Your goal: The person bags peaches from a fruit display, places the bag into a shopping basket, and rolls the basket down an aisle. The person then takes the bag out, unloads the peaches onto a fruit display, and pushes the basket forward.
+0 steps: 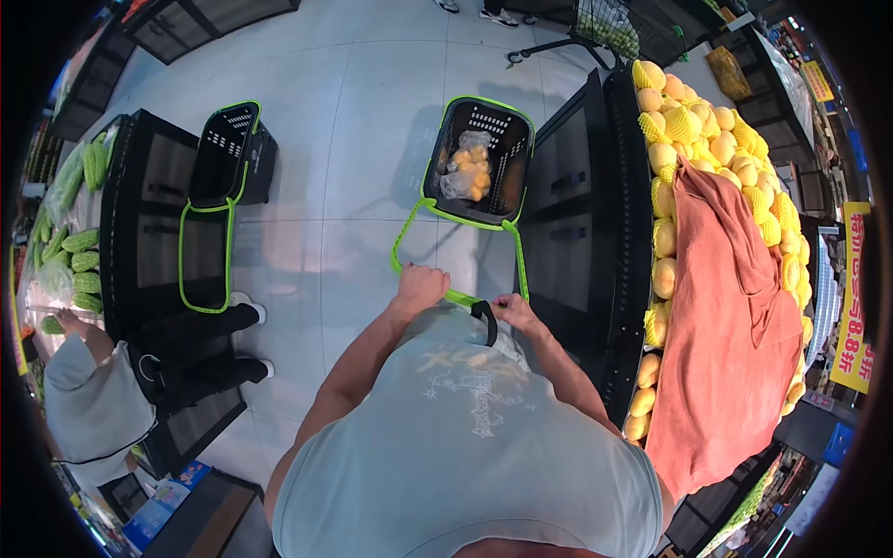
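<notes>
A black basket with a green rim (435,191) stands on the floor in front of me, with bagged orange-yellow fruit (470,172) inside. Its long green handle reaches back to my waist. My left hand (423,284) is closed around the handle's left part. On the right, my right hand (513,311) has its fingers pressed together at the handle's end, beside a black strap (485,323); what exactly it pinches is too small to tell.
Yellow fruit in foam nets (662,232) fills the right stand, partly under a reddish cloth (716,335). At left are a second green-rimmed basket (216,158), a stand of green gourds (82,260) and another person (93,400). A cart (619,33) stands at the top.
</notes>
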Demonstrator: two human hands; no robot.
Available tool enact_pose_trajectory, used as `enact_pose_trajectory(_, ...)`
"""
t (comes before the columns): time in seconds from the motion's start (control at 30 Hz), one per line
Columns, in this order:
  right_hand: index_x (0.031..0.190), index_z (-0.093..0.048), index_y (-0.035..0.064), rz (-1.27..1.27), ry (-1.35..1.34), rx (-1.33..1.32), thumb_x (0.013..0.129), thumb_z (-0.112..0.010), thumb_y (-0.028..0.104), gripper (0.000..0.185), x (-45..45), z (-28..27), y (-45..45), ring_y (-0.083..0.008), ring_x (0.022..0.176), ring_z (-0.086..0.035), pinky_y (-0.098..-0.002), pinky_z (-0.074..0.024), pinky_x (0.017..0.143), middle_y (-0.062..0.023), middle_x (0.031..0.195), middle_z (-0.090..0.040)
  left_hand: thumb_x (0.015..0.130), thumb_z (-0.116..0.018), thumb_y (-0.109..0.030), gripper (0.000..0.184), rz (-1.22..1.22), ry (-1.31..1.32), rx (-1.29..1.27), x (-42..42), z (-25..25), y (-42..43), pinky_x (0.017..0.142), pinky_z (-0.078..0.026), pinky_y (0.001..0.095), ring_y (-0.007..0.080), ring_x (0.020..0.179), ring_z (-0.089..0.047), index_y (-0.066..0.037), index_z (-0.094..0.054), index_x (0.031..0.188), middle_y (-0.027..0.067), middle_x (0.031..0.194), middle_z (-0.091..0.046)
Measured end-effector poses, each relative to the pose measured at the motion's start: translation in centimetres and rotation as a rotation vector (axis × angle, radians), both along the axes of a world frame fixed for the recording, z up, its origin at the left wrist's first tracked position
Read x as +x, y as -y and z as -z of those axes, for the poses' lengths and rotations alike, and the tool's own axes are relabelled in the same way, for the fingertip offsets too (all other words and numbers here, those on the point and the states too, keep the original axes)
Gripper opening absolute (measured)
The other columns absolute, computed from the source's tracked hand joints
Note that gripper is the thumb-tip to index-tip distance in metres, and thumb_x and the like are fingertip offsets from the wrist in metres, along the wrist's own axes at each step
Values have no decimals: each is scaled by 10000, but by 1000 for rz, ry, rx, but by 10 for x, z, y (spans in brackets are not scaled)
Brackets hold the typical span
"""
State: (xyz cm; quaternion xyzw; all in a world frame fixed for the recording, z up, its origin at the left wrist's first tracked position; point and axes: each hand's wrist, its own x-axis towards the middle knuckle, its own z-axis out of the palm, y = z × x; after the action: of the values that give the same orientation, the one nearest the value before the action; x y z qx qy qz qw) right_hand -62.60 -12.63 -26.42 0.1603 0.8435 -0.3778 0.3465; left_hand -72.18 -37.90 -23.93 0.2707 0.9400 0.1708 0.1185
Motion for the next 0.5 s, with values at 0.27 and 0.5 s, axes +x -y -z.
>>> enact_pose_trajectory(0.27,944,-704,23,213,36,-153,790,-577,666,673,-71,-10,16,-180,735,-632,-334,-481,700,-68,737,-656,866,-505,-297,348,-40,-62,-55,-82,-19,1,964,-323,574,315,758,-644,-53,-709,725,154,675,-666)
enact_pose_trajectory(0.5,852,-684,38,237,39,-139,782,-639,606,574,-167,-64,22,-143,676,-575,-308,-451,648,-40,684,-611,859,-534,-275,302,-88,-63,-49,-179,-55,-13,1021,-248,619,305,943,-590,-37,-708,792,155,796,-675)
